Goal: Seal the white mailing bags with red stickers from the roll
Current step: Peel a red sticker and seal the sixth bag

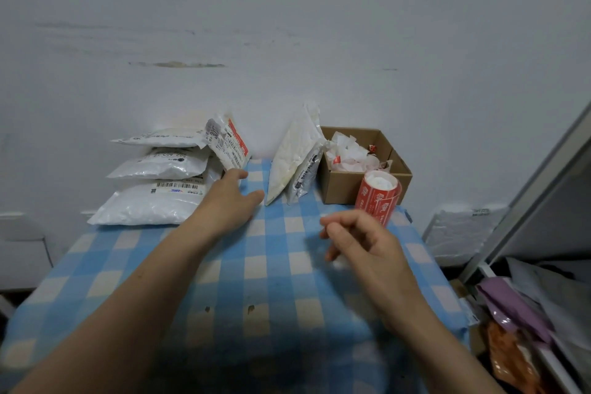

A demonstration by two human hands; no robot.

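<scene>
A stack of white mailing bags [150, 201] lies at the table's far left, and one bag with a red sticker [228, 145] leans against the stack. My left hand [232, 198] reaches to that leaning bag, its straight fingers touching the bag's lower edge. Two more white bags [292, 160] lean on the wall at the middle back. The red sticker roll [377, 198] stands upright at the right, in front of a cardboard box. My right hand [358, 240] hovers just in front of the roll with fingers loosely curled, holding nothing that I can see.
A cardboard box [339, 185] with crumpled sticker backing paper sits at the back right. The table wears a blue-and-white checked cloth [256, 281]. Right of the table stand a shelf frame [527, 201] and a pile of purple and orange packets [511, 323].
</scene>
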